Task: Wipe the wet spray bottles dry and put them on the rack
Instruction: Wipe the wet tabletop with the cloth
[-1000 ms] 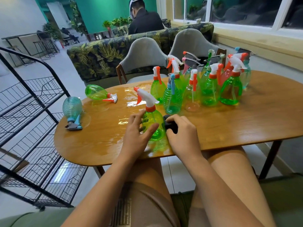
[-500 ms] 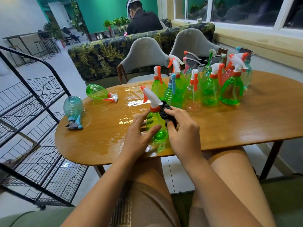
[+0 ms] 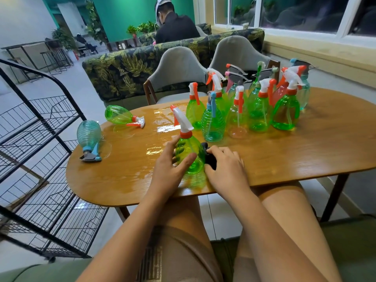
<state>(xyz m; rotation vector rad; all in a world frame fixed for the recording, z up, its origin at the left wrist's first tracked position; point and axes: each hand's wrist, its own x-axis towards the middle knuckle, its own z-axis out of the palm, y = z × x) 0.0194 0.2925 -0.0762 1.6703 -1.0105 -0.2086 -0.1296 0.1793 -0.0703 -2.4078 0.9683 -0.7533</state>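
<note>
Plastic, thin-walled and probably empty, the pear-shaped translucent green spray bottle with white-and-orange trigger head (image 3: 188,153) is standing at the frame's centre on the glossy wet wooden table (image 3: 284,151), likely handling light and slippery. The left hand (image 3: 171,169) is cupping its belly with fingers spread, the sensible place to hold, while the right hand (image 3: 225,169) is pressing a dark crumpled cloth (image 3: 209,157) against its side; the black wire rack (image 3: 40,159) is waiting at left.

Your right hand (image 3: 224,169) has dropped with the dark cloth (image 3: 209,159) from the green bottle's (image 3: 188,153) orange collar, where it sat half a second ago, down to the bottle's lower right side, close to the tabletop (image 3: 284,155) again.
</note>
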